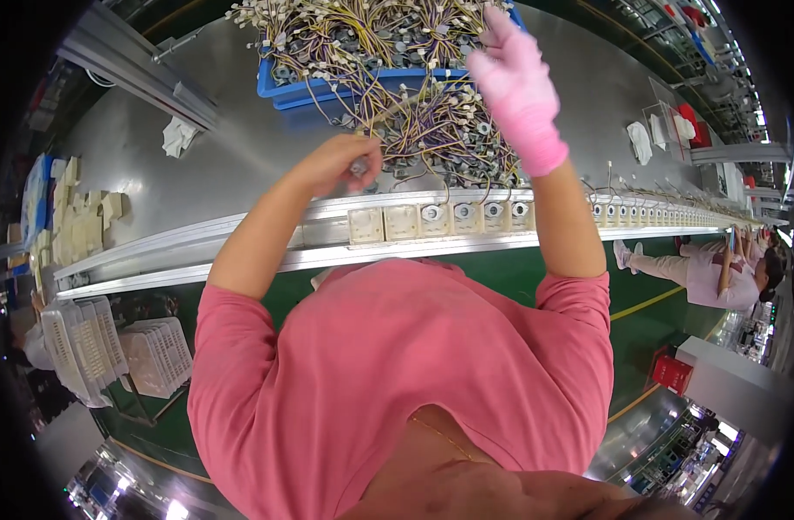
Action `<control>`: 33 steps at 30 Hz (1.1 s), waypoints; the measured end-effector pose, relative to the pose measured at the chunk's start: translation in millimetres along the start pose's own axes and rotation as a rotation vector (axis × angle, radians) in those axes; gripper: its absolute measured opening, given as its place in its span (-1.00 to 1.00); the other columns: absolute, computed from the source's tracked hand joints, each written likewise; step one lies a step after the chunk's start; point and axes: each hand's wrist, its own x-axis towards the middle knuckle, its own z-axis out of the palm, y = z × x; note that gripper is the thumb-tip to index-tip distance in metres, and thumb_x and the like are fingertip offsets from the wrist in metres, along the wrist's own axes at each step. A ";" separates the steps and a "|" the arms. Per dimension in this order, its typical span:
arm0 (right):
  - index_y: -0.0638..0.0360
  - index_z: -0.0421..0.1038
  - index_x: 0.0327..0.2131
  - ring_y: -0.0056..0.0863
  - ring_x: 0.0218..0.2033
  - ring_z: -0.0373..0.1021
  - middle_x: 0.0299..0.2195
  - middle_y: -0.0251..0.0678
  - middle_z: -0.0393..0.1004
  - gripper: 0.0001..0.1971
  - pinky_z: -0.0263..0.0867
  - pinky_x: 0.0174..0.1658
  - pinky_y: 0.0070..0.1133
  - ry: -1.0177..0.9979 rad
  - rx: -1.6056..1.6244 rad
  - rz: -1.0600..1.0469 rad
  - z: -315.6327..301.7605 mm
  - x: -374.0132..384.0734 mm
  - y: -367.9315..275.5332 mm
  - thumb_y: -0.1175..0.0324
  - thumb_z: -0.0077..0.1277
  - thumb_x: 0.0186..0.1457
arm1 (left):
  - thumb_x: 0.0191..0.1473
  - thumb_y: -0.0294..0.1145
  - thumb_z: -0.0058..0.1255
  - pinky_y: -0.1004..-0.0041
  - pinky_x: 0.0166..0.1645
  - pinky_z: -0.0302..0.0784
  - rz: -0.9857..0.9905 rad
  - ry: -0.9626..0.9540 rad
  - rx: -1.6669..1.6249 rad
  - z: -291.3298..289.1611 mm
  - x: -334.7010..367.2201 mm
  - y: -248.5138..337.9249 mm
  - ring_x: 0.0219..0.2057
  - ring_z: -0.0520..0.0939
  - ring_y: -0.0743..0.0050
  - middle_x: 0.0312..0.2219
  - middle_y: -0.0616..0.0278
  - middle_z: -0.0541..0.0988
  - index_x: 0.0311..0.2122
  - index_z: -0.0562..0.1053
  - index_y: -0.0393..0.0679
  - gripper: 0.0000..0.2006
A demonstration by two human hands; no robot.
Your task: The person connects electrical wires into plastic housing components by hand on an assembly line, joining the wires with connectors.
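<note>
My bare left hand (338, 163) is closed around a small grey round part (359, 167), just in front of a loose heap of wired parts (431, 130). A thin wire seems to run from it up toward the heap. My right hand (520, 91), in a pink knitted glove, reaches over the right side of a blue bin (306, 92). Its fingers look stretched out and apart, slightly blurred, with nothing visible in them. Tangled yellow and dark wires with white connectors fill the bin. Below my hands runs a row of cream square holders (400, 223), several with round parts seated in them.
A metal rail (241, 260) carries the holders along the table's near edge. Cream blocks (85, 217) pile up at the left, near a white cloth (179, 136). A metal post (145, 69) rises at the back left. White crates (83, 347) stand lower left; another person (726, 273) works far right.
</note>
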 end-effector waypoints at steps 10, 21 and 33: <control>0.29 0.22 -0.02 -0.21 -0.34 0.33 -0.34 -0.15 0.37 -0.47 0.26 -0.27 -0.39 -0.369 -0.201 -0.317 82.2 -125.9 -20.9 0.27 -0.03 -0.11 | 0.19 -0.20 -0.25 0.34 -0.10 0.46 0.156 0.370 -0.708 66.1 -10.2 -24.1 -0.17 0.51 0.33 -0.13 0.16 0.44 -0.02 0.32 -0.26 -0.63; 0.09 0.23 -0.01 -0.28 -0.54 0.36 -0.56 -0.28 0.39 -0.51 0.26 -0.49 -0.42 -0.440 0.112 -0.291 58.9 -111.5 -2.0 0.27 0.03 -0.08 | 0.17 -0.20 -0.16 0.65 -0.58 0.24 0.311 0.551 0.042 71.4 -19.3 -16.6 -0.68 0.36 0.72 -0.75 0.42 0.35 -0.52 0.34 -0.18 -0.70; 0.22 0.23 -0.10 -0.35 -0.70 0.32 -0.69 -0.33 0.34 -0.53 0.20 -0.63 -0.44 -0.754 -0.363 -0.601 67.7 -142.4 27.4 0.07 -0.07 0.02 | -0.19 -0.44 0.05 0.25 -0.35 0.27 0.722 0.455 1.143 71.8 -19.1 -60.2 -0.40 0.37 0.07 -0.49 0.12 0.33 -0.54 0.32 -0.18 -0.86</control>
